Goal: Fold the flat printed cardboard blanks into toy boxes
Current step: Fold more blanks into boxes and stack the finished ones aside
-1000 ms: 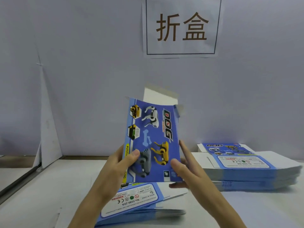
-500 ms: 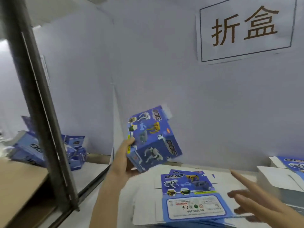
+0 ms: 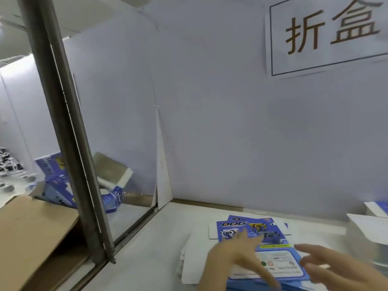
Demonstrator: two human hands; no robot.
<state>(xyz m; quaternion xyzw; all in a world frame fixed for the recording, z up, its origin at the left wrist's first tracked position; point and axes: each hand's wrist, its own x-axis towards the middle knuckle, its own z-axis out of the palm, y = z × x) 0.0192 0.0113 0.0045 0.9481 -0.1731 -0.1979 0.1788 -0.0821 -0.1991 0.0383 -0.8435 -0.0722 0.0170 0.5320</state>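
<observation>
A small stack of flat blue printed "DOG" blanks [image 3: 273,232] lies on the white table in front of me. My left hand [image 3: 233,257] hovers over its left part with fingers spread and straight, holding nothing. My right hand [image 3: 331,267] reaches in from the right with fingers extended, just above the blank's white label. A folded blue box [image 3: 113,185] with its open end toward me is tumbling onto a pile of folded boxes [image 3: 54,185] beyond the metal post on the left.
A grey metal post [image 3: 69,133] slants across the left. A brown carton flap [image 3: 31,232] lies at the lower left. Another taller stack of blanks [image 3: 369,232] sits at the right edge. A sign [image 3: 327,32] hangs on the white partition.
My left hand has let go of the folded box, which now sits among the pile on the left, and dropped to the blank stack. My right hand moved closer to the top blank. The view swung left.
</observation>
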